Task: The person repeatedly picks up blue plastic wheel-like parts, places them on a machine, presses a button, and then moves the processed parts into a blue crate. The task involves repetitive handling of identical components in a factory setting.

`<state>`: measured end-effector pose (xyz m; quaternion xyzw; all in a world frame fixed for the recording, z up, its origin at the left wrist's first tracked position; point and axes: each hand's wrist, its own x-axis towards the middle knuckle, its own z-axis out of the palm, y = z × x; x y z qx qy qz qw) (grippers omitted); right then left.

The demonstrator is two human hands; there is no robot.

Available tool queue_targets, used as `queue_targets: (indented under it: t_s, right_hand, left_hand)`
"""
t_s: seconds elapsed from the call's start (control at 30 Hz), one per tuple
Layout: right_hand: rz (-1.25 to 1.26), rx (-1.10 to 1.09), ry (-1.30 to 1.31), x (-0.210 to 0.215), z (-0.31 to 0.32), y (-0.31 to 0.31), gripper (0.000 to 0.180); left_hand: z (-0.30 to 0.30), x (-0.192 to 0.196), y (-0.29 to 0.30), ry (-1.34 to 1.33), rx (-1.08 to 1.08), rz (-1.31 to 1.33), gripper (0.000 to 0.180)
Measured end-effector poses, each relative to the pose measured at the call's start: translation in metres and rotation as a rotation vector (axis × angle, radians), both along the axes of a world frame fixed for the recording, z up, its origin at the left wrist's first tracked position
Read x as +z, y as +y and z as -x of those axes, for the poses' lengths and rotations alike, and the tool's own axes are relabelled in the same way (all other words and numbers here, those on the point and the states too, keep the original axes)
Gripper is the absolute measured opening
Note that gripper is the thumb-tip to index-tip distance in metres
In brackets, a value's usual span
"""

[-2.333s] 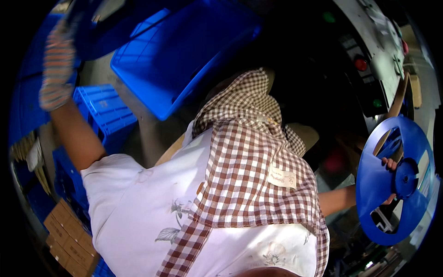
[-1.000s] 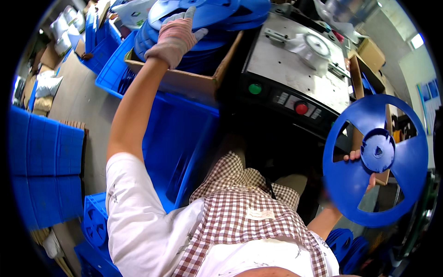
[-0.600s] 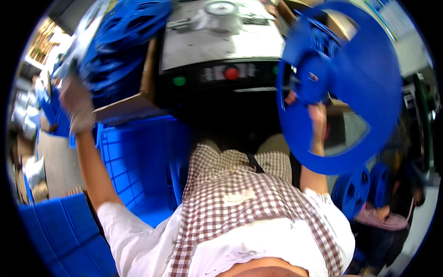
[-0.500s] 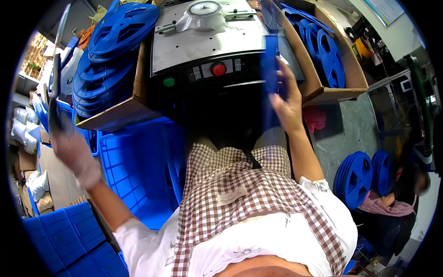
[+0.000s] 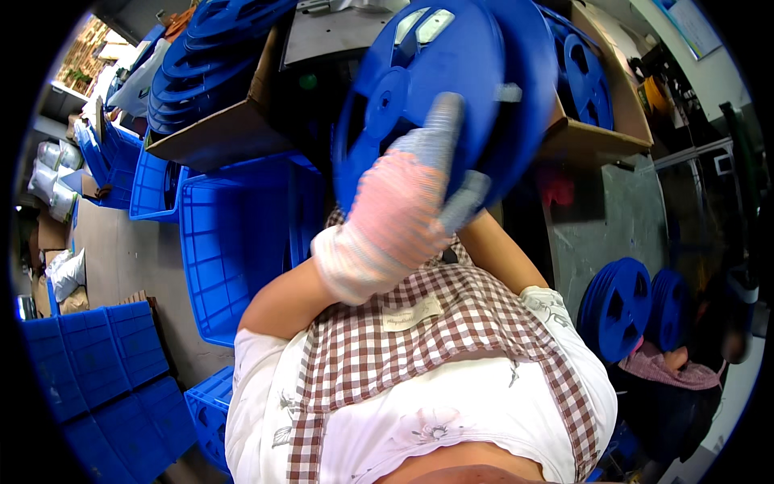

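My left hand (image 5: 403, 198), in a pink and grey knit glove, grips a large blue reel disc (image 5: 476, 73) in front of my apron. Its fingers spread across the disc's face, near the rim. Close behind is a second blue disc (image 5: 532, 89), blurred by motion. My right forearm (image 5: 504, 250) reaches up behind the discs, which hide the right hand and its fingers. Beyond them stands a machine with a metal plate (image 5: 326, 39) and a green button (image 5: 308, 81), partly covered by the discs.
Cardboard boxes with blue discs flank the machine, left (image 5: 214, 137) and right (image 5: 597, 133). A deep blue crate (image 5: 234, 250) stands at my left, with stacked crates (image 5: 113, 379) farther out. More blue reels (image 5: 617, 310) stand at the right near a co-worker's hand (image 5: 676, 356).
My left hand has swung in from the far left to the middle. The blue disc by my right hand, formerly edge-on, now sits behind another disc. The right hand has become hidden.
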<state>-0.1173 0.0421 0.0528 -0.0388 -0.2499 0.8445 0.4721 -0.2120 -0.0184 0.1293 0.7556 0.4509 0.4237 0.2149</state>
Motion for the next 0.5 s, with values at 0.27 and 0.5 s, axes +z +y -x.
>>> queue_targets:
  t_s: [0.27,0.5]
  right_hand:
    - [0.11,0.033,0.202,0.012,-0.023,-0.016,0.052]
    - [-0.24,-0.091,-0.492,-0.004,-0.016,0.007,0.079]
  left_hand:
    - [0.02,-0.007,0.006,0.392,0.249,-0.322,0.075]
    - [0.058,-0.065,0.035,-0.263,0.102,0.375,0.078]
